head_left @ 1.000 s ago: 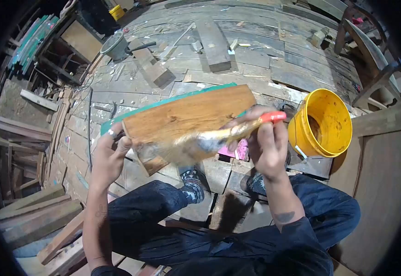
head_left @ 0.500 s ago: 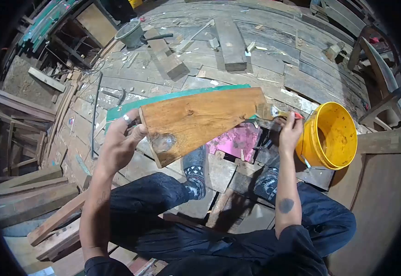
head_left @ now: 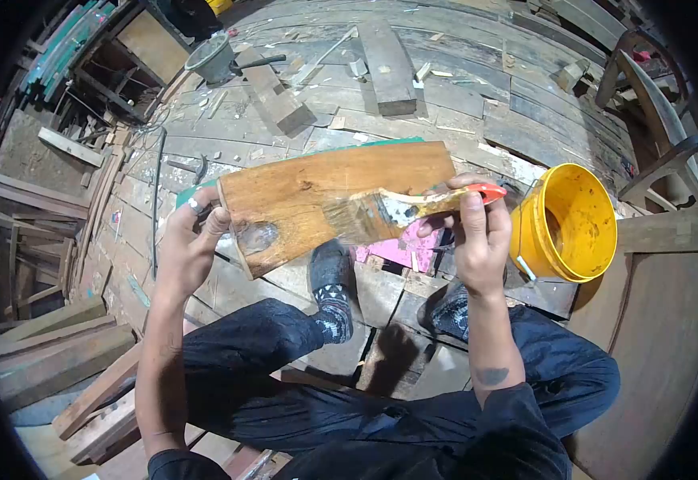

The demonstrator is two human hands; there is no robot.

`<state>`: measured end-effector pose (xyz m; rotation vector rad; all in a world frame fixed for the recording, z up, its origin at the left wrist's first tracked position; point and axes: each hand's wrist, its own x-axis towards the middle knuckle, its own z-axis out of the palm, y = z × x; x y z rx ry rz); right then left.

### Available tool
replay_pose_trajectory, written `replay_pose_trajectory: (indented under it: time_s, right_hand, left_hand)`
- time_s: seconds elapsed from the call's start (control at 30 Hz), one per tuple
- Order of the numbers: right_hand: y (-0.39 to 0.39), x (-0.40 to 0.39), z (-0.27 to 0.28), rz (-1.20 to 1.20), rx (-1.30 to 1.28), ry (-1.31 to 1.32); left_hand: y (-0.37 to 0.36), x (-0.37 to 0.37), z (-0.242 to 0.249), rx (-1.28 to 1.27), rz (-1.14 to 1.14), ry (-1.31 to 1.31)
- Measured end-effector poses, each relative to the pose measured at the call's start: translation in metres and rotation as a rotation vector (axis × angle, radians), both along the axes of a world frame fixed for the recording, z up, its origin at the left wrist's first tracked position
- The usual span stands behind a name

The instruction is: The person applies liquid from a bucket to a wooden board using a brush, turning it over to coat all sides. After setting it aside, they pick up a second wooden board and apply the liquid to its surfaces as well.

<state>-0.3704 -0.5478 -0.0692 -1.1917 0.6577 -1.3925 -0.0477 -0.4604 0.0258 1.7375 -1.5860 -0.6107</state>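
Observation:
My left hand [head_left: 191, 244] grips the left end of a brown wooden board [head_left: 341, 176], its thumb on the near side. The board tapers and shows knots and a glossy patch near its lower left corner. In my right hand [head_left: 481, 240] is a paintbrush [head_left: 413, 206] with a red-tipped handle, its fingers closed round the handle. The bristles point left and lie over the board's middle; whether they touch it is hard to tell. Behind the board shows the edge of a green piece [head_left: 193, 192].
A yellow bucket [head_left: 533, 232] stands right of my right hand. Wood blocks [head_left: 389, 72], a grey pail [head_left: 211, 62] and a hammer [head_left: 193, 166] lie or stand ahead. Stacked timber [head_left: 61, 344] is at the left. A pink sheet [head_left: 401, 252] lies below the board.
My right hand has moved left and slightly up, bringing the brush from the board's right end to over its middle. The board and left hand have shifted slightly left.

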Motion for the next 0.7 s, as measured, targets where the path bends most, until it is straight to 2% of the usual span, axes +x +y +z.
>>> replay_pose_trajectory:
  time_s: [0.03, 0.1, 0.23, 0.3, 0.33, 0.37, 0.43, 0.5, 0.57, 0.63, 0.7]
  right_hand:
    - [0.0, 0.001, -0.001, 0.008, -0.002, -0.002]
    - [0.0, 0.006, -0.001, 0.087, 0.135, -0.247]
    - [-0.008, 0.001, -0.005, 0.047, 0.156, -0.325]
    - [-0.013, -0.003, -0.007, -0.011, 0.105, -0.219]
    - [-0.015, -0.007, -0.005, -0.063, 0.087, -0.081]
    - [-0.019, -0.01, -0.007, -0.051, 0.086, -0.071]
    - [-0.027, -0.013, -0.014, -0.267, -0.079, 0.209]
    - [-0.037, -0.021, -0.021, -0.35, -0.089, 0.242]
    - [-0.042, -0.033, -0.014, -0.376, 0.004, 0.141]
    - [-0.045, -0.044, -0.003, -0.444, -0.009, 0.155]
    - [-0.049, -0.057, 0.009, -0.48, -0.067, 0.133]
  left_hand:
    - [0.0, -0.001, 0.001, -0.002, 0.008, -0.002]
    - [0.003, -0.006, 0.001, 0.013, 0.017, 0.101]
    - [0.003, -0.006, 0.001, 0.033, -0.042, 0.055]
    - [0.002, -0.012, 0.001, -0.024, -0.03, 0.065]
    - [0.002, -0.015, 0.005, -0.043, -0.035, 0.048]
    - [0.002, -0.016, 0.007, -0.064, -0.039, 0.03]
    - [0.002, -0.015, 0.007, -0.095, -0.022, -0.035]
    - [0.003, -0.02, 0.014, -0.095, -0.054, 0.001]
    - [0.005, -0.025, 0.022, -0.063, -0.026, 0.012]
    - [0.01, -0.032, 0.036, 0.15, 0.021, -0.056]
    - [0.007, -0.02, 0.013, 0.101, 0.039, -0.007]
